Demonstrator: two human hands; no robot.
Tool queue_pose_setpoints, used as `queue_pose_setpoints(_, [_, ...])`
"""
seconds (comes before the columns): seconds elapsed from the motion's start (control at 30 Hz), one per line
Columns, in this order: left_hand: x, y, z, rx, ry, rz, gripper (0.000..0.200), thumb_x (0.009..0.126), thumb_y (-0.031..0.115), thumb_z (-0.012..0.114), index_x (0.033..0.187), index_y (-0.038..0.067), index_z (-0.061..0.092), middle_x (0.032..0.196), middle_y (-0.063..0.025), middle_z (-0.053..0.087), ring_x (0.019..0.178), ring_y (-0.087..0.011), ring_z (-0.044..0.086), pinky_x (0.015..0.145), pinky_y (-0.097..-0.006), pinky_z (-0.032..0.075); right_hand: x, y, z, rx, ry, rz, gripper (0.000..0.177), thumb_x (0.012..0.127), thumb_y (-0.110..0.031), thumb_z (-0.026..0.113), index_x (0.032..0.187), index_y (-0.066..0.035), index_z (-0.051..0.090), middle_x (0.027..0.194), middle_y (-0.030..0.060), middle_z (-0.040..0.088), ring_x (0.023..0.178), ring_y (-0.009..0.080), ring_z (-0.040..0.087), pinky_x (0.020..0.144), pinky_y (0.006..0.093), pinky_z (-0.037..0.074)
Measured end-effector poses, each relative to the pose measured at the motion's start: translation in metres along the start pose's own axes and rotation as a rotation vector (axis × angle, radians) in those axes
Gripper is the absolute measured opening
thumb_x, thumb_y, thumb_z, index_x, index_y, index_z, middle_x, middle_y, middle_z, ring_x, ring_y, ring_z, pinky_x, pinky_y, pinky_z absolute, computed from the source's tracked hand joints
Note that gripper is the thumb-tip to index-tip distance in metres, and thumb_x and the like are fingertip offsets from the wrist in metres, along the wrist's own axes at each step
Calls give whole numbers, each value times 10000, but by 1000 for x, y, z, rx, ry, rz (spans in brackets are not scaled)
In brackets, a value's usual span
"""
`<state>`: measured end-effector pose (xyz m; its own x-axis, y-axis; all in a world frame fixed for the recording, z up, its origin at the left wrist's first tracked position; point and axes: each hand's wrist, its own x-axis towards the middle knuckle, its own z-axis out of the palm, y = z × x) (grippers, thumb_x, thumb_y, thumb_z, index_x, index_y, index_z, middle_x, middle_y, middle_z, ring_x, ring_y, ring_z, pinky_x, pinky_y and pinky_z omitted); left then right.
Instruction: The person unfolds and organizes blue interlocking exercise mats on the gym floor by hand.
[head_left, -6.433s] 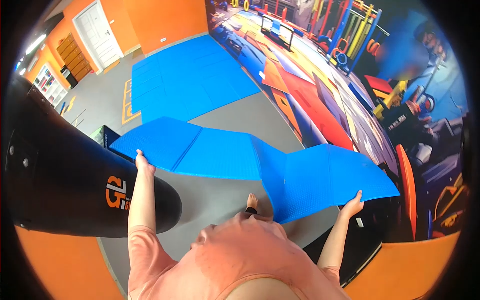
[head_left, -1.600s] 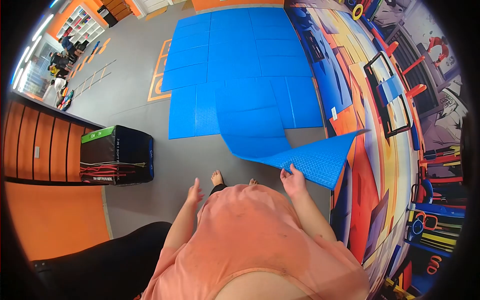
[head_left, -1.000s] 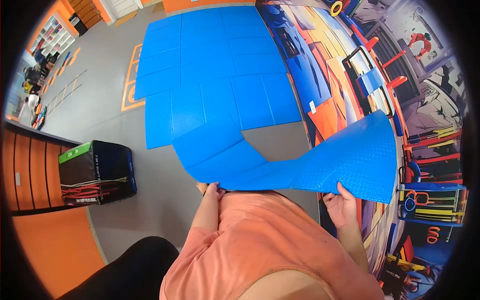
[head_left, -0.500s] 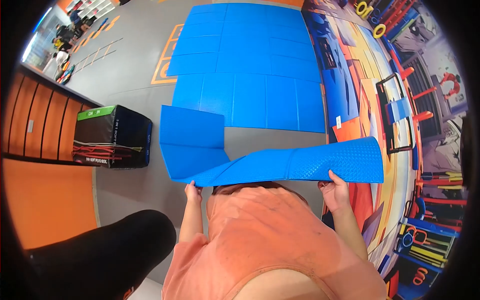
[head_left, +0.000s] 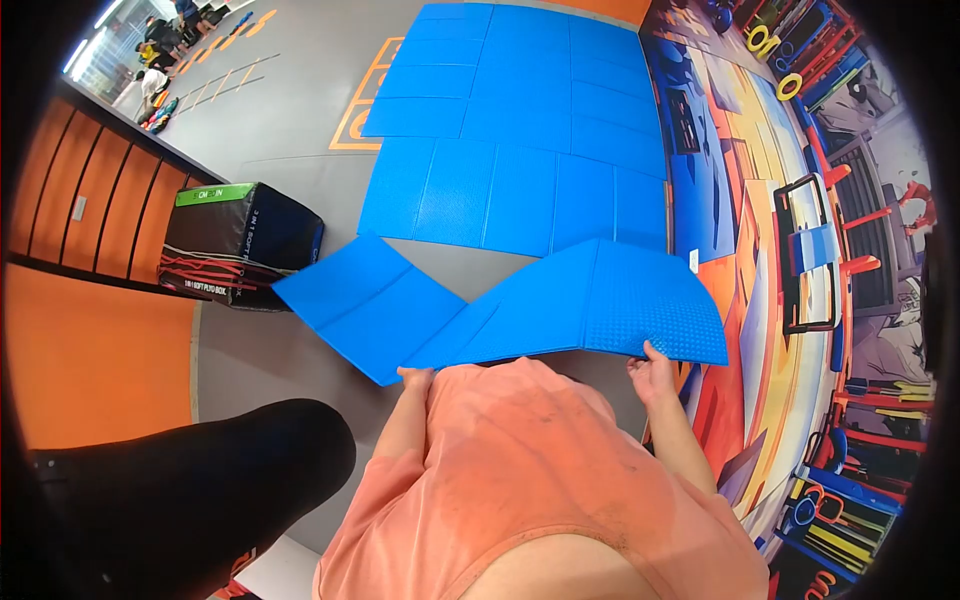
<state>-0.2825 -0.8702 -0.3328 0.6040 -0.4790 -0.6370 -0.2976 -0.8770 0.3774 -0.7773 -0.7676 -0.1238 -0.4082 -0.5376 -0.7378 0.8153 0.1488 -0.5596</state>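
A blue folding exercise mat (head_left: 540, 303) stretches across in front of my body, bent at its creases, its left part angled away over the grey floor. My left hand (head_left: 416, 378) is closed on its near edge, left of my orange shirt. Farther right, my right hand (head_left: 652, 375) pinches the same edge, with the thumb on the textured upper face and the fingers underneath. Beyond the held mat, more blue mats (head_left: 515, 190) lie flat on the floor, edge to edge. A strip of grey floor shows between them and the held mat.
A black soft plyo box (head_left: 245, 235) with cords on it stands at the left by an orange slatted wall (head_left: 95, 200). A padded black object (head_left: 220, 490) is close at lower left. Colourful wall panels and racked equipment (head_left: 850, 480) line the right. Several people sit far left.
The held mat has opened flatter; its left part has swung left and lowered, and its right end tilts down. Both hands keep hold. My view has shifted slightly left.
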Motion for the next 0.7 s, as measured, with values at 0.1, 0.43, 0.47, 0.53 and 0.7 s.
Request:
queue_pose_setpoints(0.1, [-35, 19, -29, 400, -293, 318, 595, 926, 285, 671, 1425, 0, 515, 1340, -246, 627, 1252, -382, 600, 1074, -420, 470, 8, 11, 8, -54, 107, 10, 185, 996, -117, 617, 1174, -156, 588, 1110, 40, 607, 906, 200, 546, 753, 349, 462])
queue_pose_setpoints(0.43, [-41, -67, -79, 125, -509, 384, 525, 991, 441, 565, 1302, 24, 639, 1236, -163, 701, 1141, -277, 661, 982, -385, 496, 18, 44, -38, -196, 201, -45, 183, 976, -131, 670, 1067, -12, 564, 984, 85, 550, 808, 185, 516, 684, 335, 478])
queue_pose_setpoints(0.47, [-43, -77, -87, 134, -508, 388, 525, 991, 441, 565, 1302, 24, 639, 1236, -163, 701, 1141, -277, 661, 982, -385, 496, 14, 49, -44, -207, 198, -48, 187, 965, -132, 688, 1022, -8, 559, 971, 90, 552, 783, 179, 525, 664, 325, 487])
queue_pose_setpoints(0.53, [-46, -95, -99, 105, -542, 207, 538, 995, 448, 576, 1301, 11, 634, 1231, -157, 698, 1130, -270, 657, 972, -377, 498, 4, 60, -57, -202, 208, -41, 185, 973, -135, 677, 1044, -11, 560, 968, 82, 540, 789, 178, 513, 672, 332, 480])
queue_pose_setpoints(0.7, [-59, -133, -122, 279, -543, 266, 517, 994, 416, 602, 1307, 4, 627, 1266, -162, 683, 1172, -270, 642, 986, -382, 498, -22, 95, -90, -199, 251, -49, 167, 977, -140, 671, 1065, -35, 575, 991, 82, 550, 796, 179, 512, 673, 339, 477])
